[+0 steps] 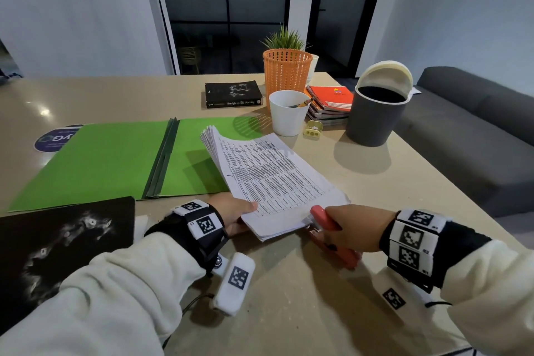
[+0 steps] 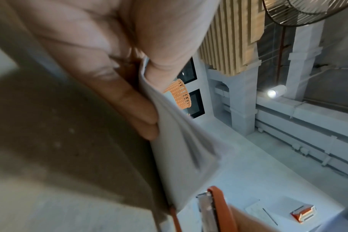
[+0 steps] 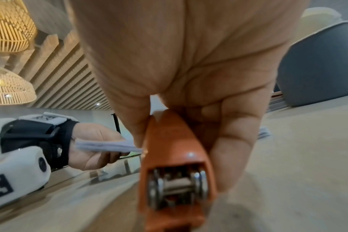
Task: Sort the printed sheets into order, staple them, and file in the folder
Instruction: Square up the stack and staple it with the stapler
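Observation:
A thick stack of printed sheets (image 1: 271,179) lies slanted over the right flap of an open green folder (image 1: 109,156), its far end curling up. My left hand (image 1: 239,211) pinches the stack's near left corner, thumb on top, fingers under the sheets (image 2: 179,157). My right hand (image 1: 351,227) grips an orange stapler (image 1: 326,221) whose nose sits at the stack's near right corner. In the right wrist view the stapler (image 3: 173,157) points at the stack (image 3: 107,146) held by my left hand (image 3: 93,146).
A dark printed mat (image 1: 57,254) lies at the near left. Behind the sheets stand a white cup (image 1: 287,113), an orange mesh basket (image 1: 286,72), a grey lidded bin (image 1: 375,113), spiral notebooks (image 1: 329,101), a black book (image 1: 233,94) and a yellow sharpener (image 1: 313,128).

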Demonstrator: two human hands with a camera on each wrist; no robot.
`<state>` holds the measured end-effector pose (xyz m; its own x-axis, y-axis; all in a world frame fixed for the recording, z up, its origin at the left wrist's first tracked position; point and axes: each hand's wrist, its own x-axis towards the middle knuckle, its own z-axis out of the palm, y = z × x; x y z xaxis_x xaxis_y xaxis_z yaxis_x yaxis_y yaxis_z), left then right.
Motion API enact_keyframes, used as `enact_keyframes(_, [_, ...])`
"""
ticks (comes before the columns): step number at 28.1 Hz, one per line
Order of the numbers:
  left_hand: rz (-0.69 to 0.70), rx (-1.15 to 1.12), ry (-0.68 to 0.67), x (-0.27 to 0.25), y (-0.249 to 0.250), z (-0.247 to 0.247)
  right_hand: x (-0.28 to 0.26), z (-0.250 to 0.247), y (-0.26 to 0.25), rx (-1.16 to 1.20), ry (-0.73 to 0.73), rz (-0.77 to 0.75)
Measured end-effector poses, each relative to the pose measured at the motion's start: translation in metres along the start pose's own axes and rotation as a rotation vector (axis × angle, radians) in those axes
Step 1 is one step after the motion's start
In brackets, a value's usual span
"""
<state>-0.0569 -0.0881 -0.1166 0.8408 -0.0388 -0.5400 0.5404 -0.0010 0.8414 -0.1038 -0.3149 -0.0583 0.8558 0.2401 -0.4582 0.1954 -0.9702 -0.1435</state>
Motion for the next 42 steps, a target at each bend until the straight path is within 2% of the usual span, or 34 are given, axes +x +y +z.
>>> enact_keyframes(9, [0.009,0.062,0.033,-0.007,0.003,0.005,-0.004,0.000,0.000,-0.025,0.037,-0.037])
enact_keyframes(23, [-0.013,0.016,0.015,-0.010,0.002,0.005,0.003,-0.004,-0.019,-0.019,-0.074,0.092])
enact_keyframes(29, [-0.013,0.022,0.008,-0.014,-0.001,0.006,-0.003,-0.002,-0.030,-0.128,-0.072,0.168])
enact_keyframes(33, [-0.021,0.024,0.009,-0.015,-0.002,0.006,-0.002,-0.001,-0.031,-0.152,-0.117,0.189])
enact_keyframes(42, [-0.033,0.047,0.009,-0.018,0.000,0.005,0.006,0.004,-0.029,-0.163,-0.112,0.201])
